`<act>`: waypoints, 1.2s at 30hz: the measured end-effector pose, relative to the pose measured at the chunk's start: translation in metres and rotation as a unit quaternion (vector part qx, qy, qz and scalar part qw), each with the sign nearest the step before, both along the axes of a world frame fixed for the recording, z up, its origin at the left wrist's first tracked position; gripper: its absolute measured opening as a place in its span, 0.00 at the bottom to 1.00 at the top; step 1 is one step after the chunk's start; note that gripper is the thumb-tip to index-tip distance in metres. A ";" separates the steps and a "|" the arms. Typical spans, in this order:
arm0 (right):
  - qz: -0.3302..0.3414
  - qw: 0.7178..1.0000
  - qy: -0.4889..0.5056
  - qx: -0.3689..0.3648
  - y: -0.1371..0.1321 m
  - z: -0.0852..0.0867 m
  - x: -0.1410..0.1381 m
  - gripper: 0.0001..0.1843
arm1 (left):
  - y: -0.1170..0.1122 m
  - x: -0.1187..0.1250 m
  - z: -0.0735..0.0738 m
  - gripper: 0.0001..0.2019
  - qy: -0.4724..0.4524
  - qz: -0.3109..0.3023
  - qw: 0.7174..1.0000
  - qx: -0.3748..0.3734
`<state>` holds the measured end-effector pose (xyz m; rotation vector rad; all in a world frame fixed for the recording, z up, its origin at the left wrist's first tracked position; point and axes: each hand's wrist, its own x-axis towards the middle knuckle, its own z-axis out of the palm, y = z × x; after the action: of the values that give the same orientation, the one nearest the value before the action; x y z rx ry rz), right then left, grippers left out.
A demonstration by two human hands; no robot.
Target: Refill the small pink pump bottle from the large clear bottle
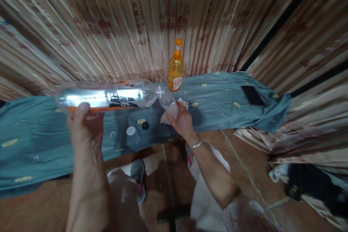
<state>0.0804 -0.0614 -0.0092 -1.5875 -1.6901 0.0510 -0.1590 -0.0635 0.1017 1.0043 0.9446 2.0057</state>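
Observation:
My left hand [83, 121] grips the base end of a large clear plastic bottle [108, 96], tipped on its side with its open neck pointing right. The neck meets the mouth of a small clear bottle [169, 104], which my right hand [181, 119] holds closed around it, over a white tissue [182, 103]. Both bottles hover just above a teal cloth [217, 98] spread over a low surface. A white cap [131, 130] and a black cap [145, 125] lie on the cloth below the big bottle.
An orange pump bottle [175, 69] stands upright at the back near the curtain. A dark phone [252, 95] lies on the cloth at the right. My knees and grey shoe [138, 177] are over the brown tiled floor. Dark clothing [312, 185] lies at lower right.

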 end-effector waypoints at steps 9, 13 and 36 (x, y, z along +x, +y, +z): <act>0.007 1.000 0.002 -0.027 -0.001 0.003 0.000 0.31 | 0.001 -0.001 0.000 0.23 0.016 -0.005 1.000 0.005; 0.008 1.000 0.000 -0.020 -0.002 0.003 0.000 0.31 | 0.000 0.000 0.001 0.22 0.013 0.002 1.000 0.005; 0.006 1.000 -0.004 -0.002 0.000 -0.001 0.001 0.31 | -0.001 -0.002 -0.001 0.16 -0.001 0.005 1.000 0.007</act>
<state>0.0814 -0.0612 -0.0107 -1.5820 -1.7073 0.0534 -0.1607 -0.0646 0.1004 1.0077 0.9367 2.0243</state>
